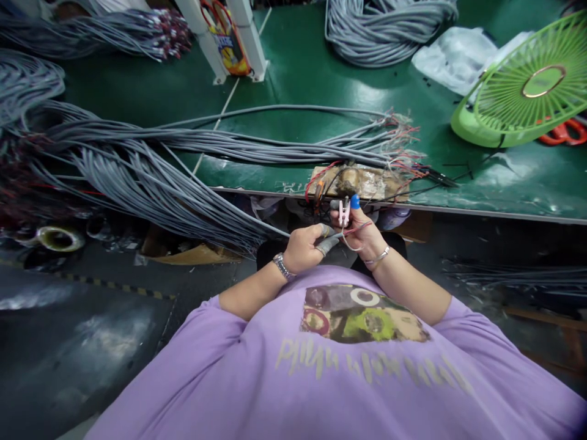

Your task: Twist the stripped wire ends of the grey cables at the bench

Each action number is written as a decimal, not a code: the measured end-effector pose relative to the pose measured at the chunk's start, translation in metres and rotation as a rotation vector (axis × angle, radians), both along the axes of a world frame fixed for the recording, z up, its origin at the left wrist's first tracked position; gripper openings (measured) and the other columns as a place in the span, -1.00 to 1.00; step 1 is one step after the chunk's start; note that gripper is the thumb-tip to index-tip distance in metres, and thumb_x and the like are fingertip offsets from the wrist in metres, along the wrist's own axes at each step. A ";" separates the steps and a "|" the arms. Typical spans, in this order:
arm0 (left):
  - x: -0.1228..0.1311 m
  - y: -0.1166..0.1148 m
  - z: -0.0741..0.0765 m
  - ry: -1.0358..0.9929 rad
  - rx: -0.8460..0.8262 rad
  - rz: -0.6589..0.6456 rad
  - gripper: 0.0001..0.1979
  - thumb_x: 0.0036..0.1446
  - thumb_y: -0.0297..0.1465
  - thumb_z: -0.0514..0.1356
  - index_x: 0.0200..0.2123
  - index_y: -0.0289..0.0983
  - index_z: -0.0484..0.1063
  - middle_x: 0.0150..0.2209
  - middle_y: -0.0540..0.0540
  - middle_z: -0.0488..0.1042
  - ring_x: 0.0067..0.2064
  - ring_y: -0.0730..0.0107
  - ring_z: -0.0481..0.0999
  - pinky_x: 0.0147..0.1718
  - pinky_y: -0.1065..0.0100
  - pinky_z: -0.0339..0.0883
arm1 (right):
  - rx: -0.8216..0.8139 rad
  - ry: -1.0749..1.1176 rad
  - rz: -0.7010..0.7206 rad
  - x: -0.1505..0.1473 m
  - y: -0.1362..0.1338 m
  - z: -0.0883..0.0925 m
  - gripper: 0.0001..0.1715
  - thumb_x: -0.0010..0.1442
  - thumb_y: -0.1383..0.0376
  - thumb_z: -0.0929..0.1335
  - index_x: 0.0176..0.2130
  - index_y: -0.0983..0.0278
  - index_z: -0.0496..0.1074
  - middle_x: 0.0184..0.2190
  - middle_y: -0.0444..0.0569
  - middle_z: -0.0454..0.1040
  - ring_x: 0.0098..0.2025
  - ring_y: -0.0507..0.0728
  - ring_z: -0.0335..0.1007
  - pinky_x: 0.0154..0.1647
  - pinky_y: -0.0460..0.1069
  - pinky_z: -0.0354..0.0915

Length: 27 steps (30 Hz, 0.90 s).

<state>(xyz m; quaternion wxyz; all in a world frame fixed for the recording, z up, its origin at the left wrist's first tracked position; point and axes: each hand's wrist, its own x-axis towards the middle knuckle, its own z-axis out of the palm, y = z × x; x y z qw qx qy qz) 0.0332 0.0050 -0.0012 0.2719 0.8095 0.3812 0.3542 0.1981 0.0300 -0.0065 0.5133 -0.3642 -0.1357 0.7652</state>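
My left hand (303,247), with grey covers on its fingertips, pinches a grey cable (277,231) close to its end. Thin red and white wires (360,229) fan out from that end toward my right hand (364,235). A blue cover sits on a fingertip of the right hand, whose fingers are closed around a small pinkish clip-like piece (343,214). What its jaws grip is too small to make out. Both hands are held just off the table's front edge, in front of a soiled board (362,182) with dark residue on it.
Many grey cables (220,143) lie across the green table (293,79), their stripped ends near the board. A green fan (527,85), orange-handled scissors (564,131), a plastic bag (454,58) and a cable coil (389,30) are to the right. A white post (252,43) rises behind.
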 end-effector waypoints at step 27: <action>-0.034 -0.020 -0.005 0.242 0.378 -0.102 -0.82 0.29 -0.37 0.12 -0.14 -0.31 0.45 -0.33 -0.10 0.51 -0.35 0.39 0.49 -0.38 0.37 0.35 | 0.389 -0.499 0.197 0.040 -0.063 -0.018 -0.61 -0.10 0.09 0.61 -0.36 0.30 0.56 -0.42 -0.07 0.56 -0.41 0.02 0.40 -0.32 -0.06 0.38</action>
